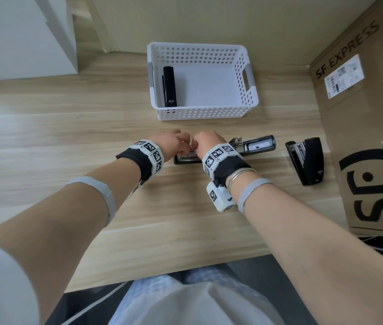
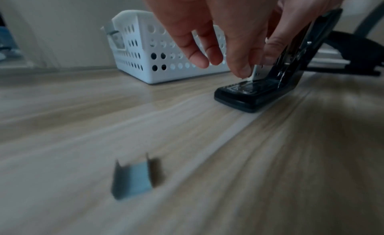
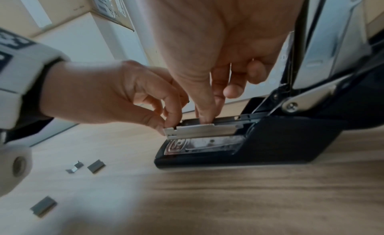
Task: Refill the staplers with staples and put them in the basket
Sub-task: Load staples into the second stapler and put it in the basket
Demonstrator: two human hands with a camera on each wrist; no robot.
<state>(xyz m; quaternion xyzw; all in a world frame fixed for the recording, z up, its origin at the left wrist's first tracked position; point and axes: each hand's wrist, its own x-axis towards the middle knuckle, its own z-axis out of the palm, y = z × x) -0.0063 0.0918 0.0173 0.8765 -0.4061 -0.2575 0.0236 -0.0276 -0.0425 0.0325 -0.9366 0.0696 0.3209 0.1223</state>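
Cardboard box [image 1: 370,109], right of both hands: printed "SF EXPRESS", white shipping label, print too small to read. White perforated basket [image 1: 199,112], beyond the hands: holds one closed black stapler [image 1: 169,86] along its left wall, small white lettering unreadable. Open stapler [image 1: 253,146], under the hands on the wooden table [image 1: 68,137]: lid swung back, metal staple channel [image 3: 199,131] exposed. Left hand [image 1: 171,143]: fingertips curled, pinching the channel's front end. Right hand [image 1: 206,141]: thumb and fingers curled down onto the channel's top edge. Third stapler [image 1: 307,160], right of the right hand: black, partly open. Loose staple strips [image 3: 96,166]: on the table near the left wrist.
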